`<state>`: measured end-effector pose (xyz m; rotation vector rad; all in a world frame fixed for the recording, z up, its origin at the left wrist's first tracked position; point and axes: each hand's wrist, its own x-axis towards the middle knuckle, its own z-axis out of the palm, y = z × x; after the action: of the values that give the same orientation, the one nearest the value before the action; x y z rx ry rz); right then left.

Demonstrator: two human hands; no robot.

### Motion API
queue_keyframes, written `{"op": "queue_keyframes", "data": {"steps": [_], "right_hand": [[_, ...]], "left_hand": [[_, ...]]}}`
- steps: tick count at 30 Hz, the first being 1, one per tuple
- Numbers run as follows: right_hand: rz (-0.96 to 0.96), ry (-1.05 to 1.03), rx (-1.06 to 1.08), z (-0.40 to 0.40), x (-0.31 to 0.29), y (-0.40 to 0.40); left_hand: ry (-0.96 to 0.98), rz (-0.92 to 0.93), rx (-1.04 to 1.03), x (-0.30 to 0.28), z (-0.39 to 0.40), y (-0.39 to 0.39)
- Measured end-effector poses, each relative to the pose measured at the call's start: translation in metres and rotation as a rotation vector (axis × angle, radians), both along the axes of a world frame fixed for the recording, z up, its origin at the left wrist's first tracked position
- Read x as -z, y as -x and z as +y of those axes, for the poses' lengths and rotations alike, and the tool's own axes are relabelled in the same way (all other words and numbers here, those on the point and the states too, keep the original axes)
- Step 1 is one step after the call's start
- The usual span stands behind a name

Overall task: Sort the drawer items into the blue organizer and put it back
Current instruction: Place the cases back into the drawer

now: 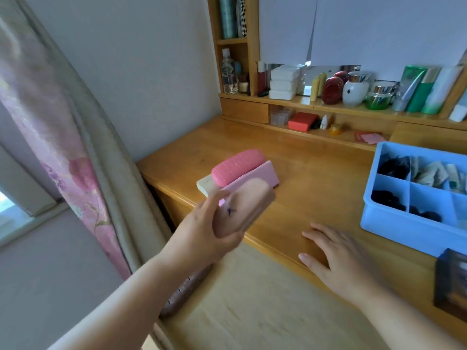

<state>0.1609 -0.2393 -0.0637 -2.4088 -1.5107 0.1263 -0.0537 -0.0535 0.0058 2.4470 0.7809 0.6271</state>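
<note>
My left hand [207, 228] grips a beige oblong case [242, 208] above the desk's left front corner. Just behind it on the wooden desk [316, 178] lie a pink ribbed case [237, 168], a pale pink box [257, 179] and a cream flat box [205, 186] stacked together. The blue organizer [404, 228] sits at the right on the desk, its compartments holding dark hair ties and folded packets. My right hand [338, 258] rests flat and open on the desk's front edge, left of the organizer.
A dark box [452, 286] lies at the right edge near the organizer. Shelves at the back hold bottles, jars, white boxes and a red box [302, 121]. A floral curtain [75, 160] hangs at the left by the wall. Below the desk edge is a pale surface [252, 311].
</note>
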Motion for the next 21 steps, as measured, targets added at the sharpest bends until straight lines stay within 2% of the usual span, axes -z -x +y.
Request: {"op": "queue_keyframes", "data": {"steps": [4, 8, 14, 17, 21], "right_hand": [[0.027, -0.007, 0.012, 0.0, -0.004, 0.003], [0.029, -0.002, 0.019, -0.001, -0.006, 0.005], [0.015, 0.009, 0.019, -0.002, -0.006, 0.005], [0.011, 0.019, 0.016, -0.001, -0.005, 0.004], [0.006, 0.015, 0.016, -0.001, -0.004, 0.004]], "left_hand": [[0.194, 0.363, 0.01, 0.075, -0.046, 0.055], [0.281, 0.593, -0.093, 0.124, -0.052, 0.058], [-0.064, 0.964, -0.179, 0.144, -0.045, 0.047], [-0.166, 1.02, -0.217, 0.144, -0.033, 0.055], [-0.305, 0.983, -0.18, 0.141, -0.024, 0.062]]}}
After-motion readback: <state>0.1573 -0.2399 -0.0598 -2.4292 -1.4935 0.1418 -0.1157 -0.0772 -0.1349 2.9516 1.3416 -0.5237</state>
